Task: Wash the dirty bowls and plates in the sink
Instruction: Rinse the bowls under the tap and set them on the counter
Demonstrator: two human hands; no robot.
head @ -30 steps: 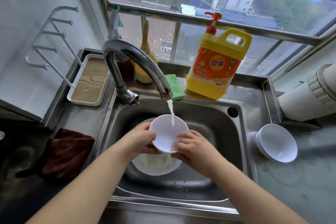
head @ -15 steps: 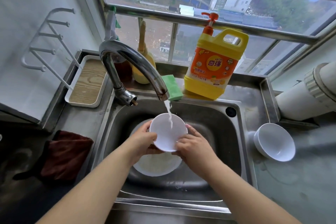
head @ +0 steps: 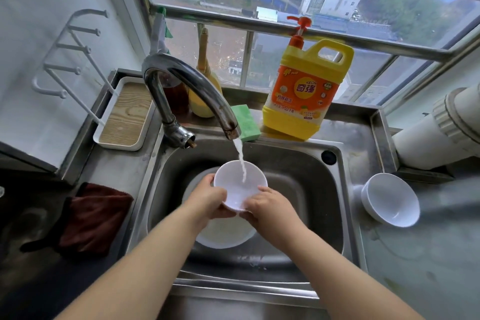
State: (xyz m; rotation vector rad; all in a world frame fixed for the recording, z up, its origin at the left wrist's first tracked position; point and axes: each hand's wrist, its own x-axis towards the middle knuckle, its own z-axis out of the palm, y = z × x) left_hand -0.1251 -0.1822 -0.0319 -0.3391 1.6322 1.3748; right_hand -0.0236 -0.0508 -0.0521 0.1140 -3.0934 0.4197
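I hold a small white bowl (head: pixel 240 184) over the steel sink (head: pixel 306 189), tilted towards me under the running tap (head: pixel 192 91). Water falls into the bowl. My left hand (head: pixel 207 201) grips its left rim and underside. My right hand (head: pixel 270 206) grips its lower right rim. Beneath the bowl a white plate (head: pixel 226 238) lies on the sink floor, partly hidden by my hands. A second white bowl (head: pixel 389 200) lies tilted on the counter right of the sink.
A yellow detergent jug (head: pixel 306 91) and a green sponge (head: pixel 245 122) stand behind the sink. A white tray with a wooden base (head: pixel 127 114) sits at the left, a dark red cloth (head: pixel 93 218) on the left counter, a white pipe (head: pixel 441 127) at the right.
The bowl has stayed under the stream and turned slightly in my hands. My right hand has slid lower on the rim. The view has shifted a little.
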